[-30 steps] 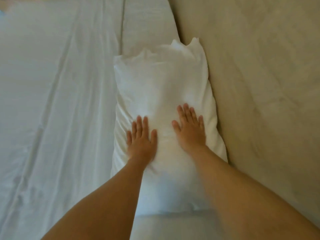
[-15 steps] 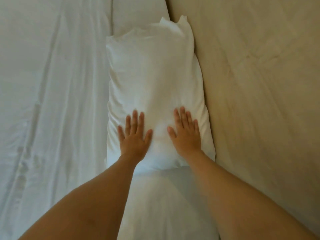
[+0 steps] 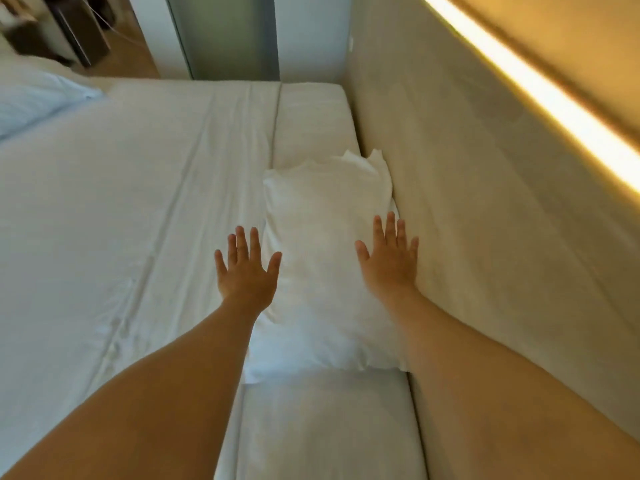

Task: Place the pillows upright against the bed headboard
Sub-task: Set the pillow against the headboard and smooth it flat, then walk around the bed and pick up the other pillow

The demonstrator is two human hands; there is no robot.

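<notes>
Around you the bed (image 3: pixel 121 209) spreads wide to the left, its white sheet creased in long folds that run away from you, and a seam separates the main sheet from a narrower strip along the headboard (image 3: pixel 467 220). The padded beige headboard rises on your right, with a warm light strip (image 3: pixel 540 98) glowing along its top edge. At the far end of the bed stand a grey panel (image 3: pixel 228 36) and a bit of wooden floor (image 3: pixel 128 53); a bunched pale-blue cover (image 3: pixel 31 102) lies at the far left corner, and dark blurred furniture (image 3: pixel 79 26) sits beyond it. Between your hands and the pillow (image 3: pixel 325 271) there is only open air. The pillow is white and soft-looking, with a rumpled, pointed far end and a wrinkled case; it lies lengthwise on the narrow strip, its right long edge touching the base of the headboard — flat rather than upright. Your left hand (image 3: pixel 246 268) is released, fingers spread, over the pillow's left edge and the sheet beside it. Your right hand (image 3: pixel 389 259) is likewise empty and splayed, over the pillow's right side just beside the headboard — whether either palm touches the fabric, you cannot tell from this view.
</notes>
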